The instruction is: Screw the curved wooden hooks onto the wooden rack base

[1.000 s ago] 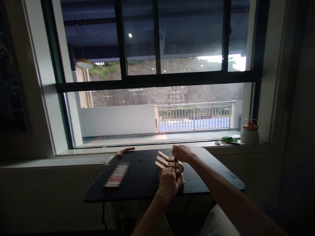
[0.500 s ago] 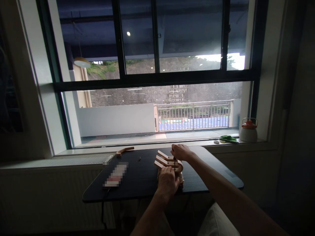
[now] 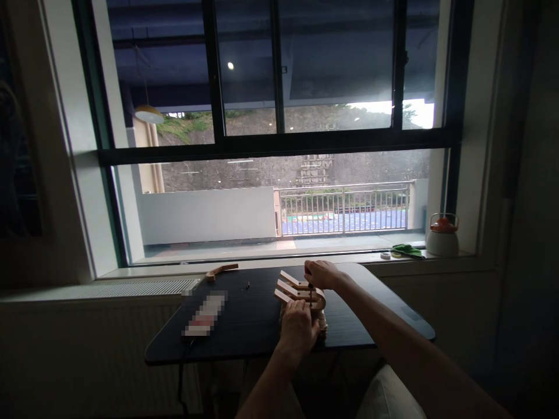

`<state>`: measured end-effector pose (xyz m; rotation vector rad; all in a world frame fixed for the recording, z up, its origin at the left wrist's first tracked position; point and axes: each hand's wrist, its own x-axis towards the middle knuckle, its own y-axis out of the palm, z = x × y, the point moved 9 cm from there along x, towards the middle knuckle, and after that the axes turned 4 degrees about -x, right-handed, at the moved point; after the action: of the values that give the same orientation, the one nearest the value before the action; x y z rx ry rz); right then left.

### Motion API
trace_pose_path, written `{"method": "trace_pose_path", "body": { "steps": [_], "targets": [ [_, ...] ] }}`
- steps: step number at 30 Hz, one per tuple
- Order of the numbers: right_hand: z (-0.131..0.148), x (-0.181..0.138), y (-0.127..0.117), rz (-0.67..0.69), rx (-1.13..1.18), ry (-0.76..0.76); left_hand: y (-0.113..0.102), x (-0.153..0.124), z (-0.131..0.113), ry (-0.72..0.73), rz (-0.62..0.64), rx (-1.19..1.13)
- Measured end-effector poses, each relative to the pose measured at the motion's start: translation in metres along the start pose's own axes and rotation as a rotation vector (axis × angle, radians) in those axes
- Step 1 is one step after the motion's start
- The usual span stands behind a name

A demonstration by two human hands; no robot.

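My right hand (image 3: 321,273) is closed round the handle of a screwdriver (image 3: 311,294), whose dark shaft points straight down at a curved wooden piece. That piece belongs to a wooden assembly (image 3: 288,289) with several pale bent strips side by side, dark screw heads showing on some. At its near end my left hand (image 3: 299,320) is closed over the wood and presses it down; the fingertips are partly hidden. Beneath the assembly lies a woven, tan-coloured base (image 3: 322,330). The screwdriver's tip is too small to make out.
Another bent wooden strip (image 3: 222,270) lies at the back left of the dark table (image 3: 257,331). Small dark screws (image 3: 248,285) lie nearby. At the left is a blurred-out flat object (image 3: 204,314) with a cable. A kettle (image 3: 442,235) and green cloth (image 3: 407,251) stand on the windowsill.
The whole view has shifted slightly downward in the picture. Both hands keep their places on the screwdriver and the wooden assembly, with the right hand's grip turned a little.
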<state>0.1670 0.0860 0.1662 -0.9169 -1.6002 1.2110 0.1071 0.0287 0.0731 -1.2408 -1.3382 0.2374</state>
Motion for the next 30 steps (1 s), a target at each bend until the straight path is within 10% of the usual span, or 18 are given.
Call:
{"method": "trace_pose_path", "body": {
  "steps": [30],
  "targets": [
    [-0.001, 0.004, -0.006, 0.020, -0.025, 0.027, -0.002, 0.000, -0.002, 0.012, -0.001, 0.017]
  ]
}}
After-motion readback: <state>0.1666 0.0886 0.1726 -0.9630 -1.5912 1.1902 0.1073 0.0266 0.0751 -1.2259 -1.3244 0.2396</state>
